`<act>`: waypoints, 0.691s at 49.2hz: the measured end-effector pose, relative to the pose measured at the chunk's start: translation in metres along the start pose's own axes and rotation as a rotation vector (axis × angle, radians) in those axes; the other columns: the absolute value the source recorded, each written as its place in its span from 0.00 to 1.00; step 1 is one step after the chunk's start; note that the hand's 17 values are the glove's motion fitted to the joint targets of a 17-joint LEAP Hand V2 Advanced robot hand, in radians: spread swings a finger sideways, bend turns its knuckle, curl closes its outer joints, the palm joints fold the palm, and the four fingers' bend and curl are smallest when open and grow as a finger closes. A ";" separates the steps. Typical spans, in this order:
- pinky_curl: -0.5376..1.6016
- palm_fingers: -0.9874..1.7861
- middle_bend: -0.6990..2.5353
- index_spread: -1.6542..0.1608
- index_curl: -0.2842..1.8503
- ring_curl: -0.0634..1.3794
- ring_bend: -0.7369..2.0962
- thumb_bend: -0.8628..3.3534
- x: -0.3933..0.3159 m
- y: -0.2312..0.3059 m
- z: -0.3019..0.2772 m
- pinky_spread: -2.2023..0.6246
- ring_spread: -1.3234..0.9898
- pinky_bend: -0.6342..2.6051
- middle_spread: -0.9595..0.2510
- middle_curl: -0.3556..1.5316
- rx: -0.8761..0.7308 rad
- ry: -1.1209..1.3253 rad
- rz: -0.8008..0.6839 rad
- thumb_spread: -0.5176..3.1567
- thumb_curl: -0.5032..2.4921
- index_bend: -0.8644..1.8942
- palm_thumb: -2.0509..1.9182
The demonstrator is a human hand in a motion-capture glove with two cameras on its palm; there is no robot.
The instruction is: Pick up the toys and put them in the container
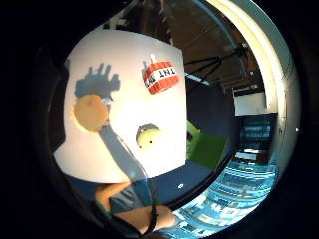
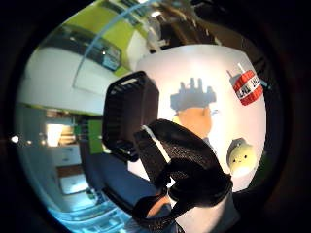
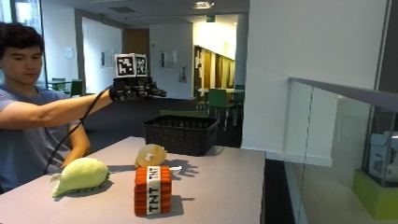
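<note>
Hovering above table, your gloved right hand (image 3: 131,89) holds nothing, fingers relaxed.
Basket (image 3: 180,134), TNT plush (image 3: 153,191), green plush (image 3: 81,176) and orange toy (image 3: 150,155) rest on the table (image 3: 223,186).

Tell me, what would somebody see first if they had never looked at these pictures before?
Probably the red-and-white striped plush block marked TNT, standing upright at the near edge of the pale grey table. Behind it sit a round yellow-orange plush toy and, toward the person, a pale green plush toy. The black-gloved right hand hovers high above them, fingers spread and holding nothing, with the black woven basket at the table's far edge.
</note>
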State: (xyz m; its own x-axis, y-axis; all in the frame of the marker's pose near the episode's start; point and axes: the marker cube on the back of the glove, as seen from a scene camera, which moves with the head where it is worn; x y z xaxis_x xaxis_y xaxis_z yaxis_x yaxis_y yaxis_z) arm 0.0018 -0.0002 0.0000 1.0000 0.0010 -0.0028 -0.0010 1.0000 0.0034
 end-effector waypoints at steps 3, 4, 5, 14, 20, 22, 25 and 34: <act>0.30 0.38 0.28 0.82 0.16 0.04 0.30 0.19 0.002 0.000 0.000 0.78 0.56 0.34 0.77 0.22 0.001 0.001 0.001 0.30 0.17 0.38 0.50; 0.31 0.37 0.28 0.81 0.17 0.04 0.30 0.19 0.002 0.000 0.000 0.78 0.56 0.34 0.77 0.23 0.002 0.001 0.001 0.32 0.17 0.38 0.50; 0.32 0.37 0.28 0.80 0.17 0.05 0.31 0.19 0.003 0.000 -0.001 0.78 0.56 0.35 0.77 0.23 0.003 0.001 0.001 0.33 0.17 0.38 0.50; 0.35 0.34 0.29 0.76 0.21 0.06 0.32 0.19 0.016 0.006 -0.004 0.79 0.56 0.38 0.77 0.27 0.005 0.019 0.006 0.42 0.18 0.37 0.50; 0.36 0.34 0.28 0.75 0.22 0.07 0.32 0.19 0.027 0.019 -0.005 0.79 0.56 0.39 0.77 0.29 0.003 0.033 0.007 0.45 0.19 0.37 0.50; 0.37 0.33 0.28 0.75 0.23 0.07 0.32 0.19 0.031 0.023 -0.005 0.79 0.56 0.39 0.77 0.29 0.000 0.038 0.007 0.45 0.19 0.38 0.50; 0.37 0.33 0.28 0.74 0.23 0.08 0.32 0.19 0.038 0.029 -0.005 0.79 0.56 0.39 0.76 0.30 -0.009 0.044 0.011 0.46 0.19 0.38 0.50; 0.38 0.34 0.28 0.74 0.26 0.09 0.32 0.19 0.066 0.044 0.001 0.79 0.56 0.38 0.77 0.32 -0.028 0.050 0.019 0.47 0.20 0.39 0.50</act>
State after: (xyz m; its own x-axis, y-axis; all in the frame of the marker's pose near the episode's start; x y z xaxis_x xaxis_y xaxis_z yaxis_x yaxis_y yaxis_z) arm 0.0673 0.0438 0.0007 0.9984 0.0197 -0.0533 -0.0210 0.9995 -0.0240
